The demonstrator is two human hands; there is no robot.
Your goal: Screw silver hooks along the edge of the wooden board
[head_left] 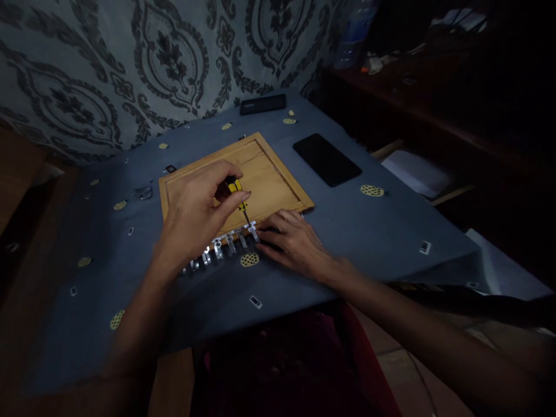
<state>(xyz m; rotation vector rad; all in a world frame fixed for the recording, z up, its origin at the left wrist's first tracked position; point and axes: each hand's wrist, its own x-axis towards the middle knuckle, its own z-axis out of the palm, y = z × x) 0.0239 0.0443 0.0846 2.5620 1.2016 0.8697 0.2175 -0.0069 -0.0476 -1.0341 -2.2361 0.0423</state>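
Note:
A framed wooden board [260,168] lies on the cloth with a row of silver metal hooks [218,249] along its near edge. My left hand [195,202] is closed around the yellow-and-black handle of a screwdriver [236,187]. Tilted steeply, the screwdriver's shaft reaches down to the rightmost hook at the board's edge. Whether its tip sits in a screw is too small to tell. Beside that same hook, the bent fingers of my right hand [295,243] press at its right side, their tips closed on it.
A dark smartphone [327,159] lies right of the board, and another dark flat object [263,105] lies at the back. Small metal pieces [142,193] rest to the left. The blue tablecloth [347,231] covers the table. A plastic bottle [354,35] stands on dark furniture at the back right.

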